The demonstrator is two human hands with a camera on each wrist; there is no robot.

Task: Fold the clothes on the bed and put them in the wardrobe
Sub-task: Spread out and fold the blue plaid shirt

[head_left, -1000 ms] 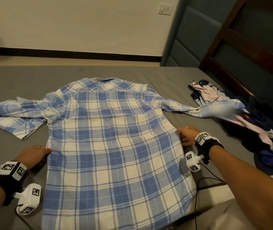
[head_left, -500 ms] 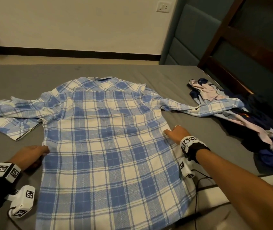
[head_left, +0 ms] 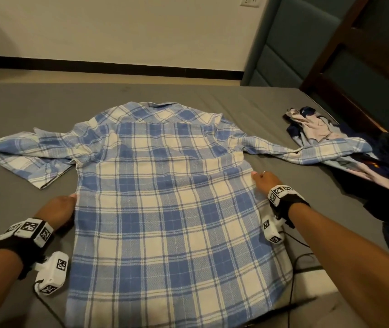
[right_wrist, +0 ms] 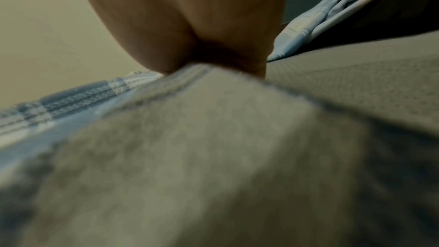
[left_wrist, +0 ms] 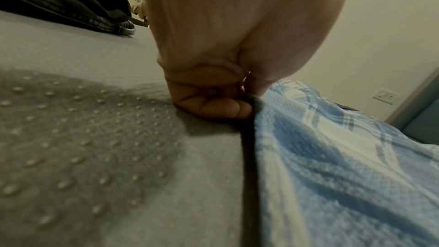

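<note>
Near: plaid shirt (head_left: 165, 209) lies back-up on the bed (head_left: 35, 110); my L hand (head_left: 58, 209) pinches its L side seam w/ curled fingers (left_wrist: 213, 108), R hand (head_left: 263, 183) is at the R edge, grip not discernible. Far: both sleeves are still spread, R cuff on the clothes pile (head_left: 366, 176), so I'd keep the body taut and fold sides in evenly.

Both bare forearms wear black wrist straps (head_left: 290, 204) carrying white marker-printed blocks (head_left: 51, 273); thin black cables (head_left: 293, 275) trail from them.

Dim, warm indoor light throughout. The head view is fairly sharp, bowed toward its edges. Both wrist views blur heavily in the foreground.
</note>
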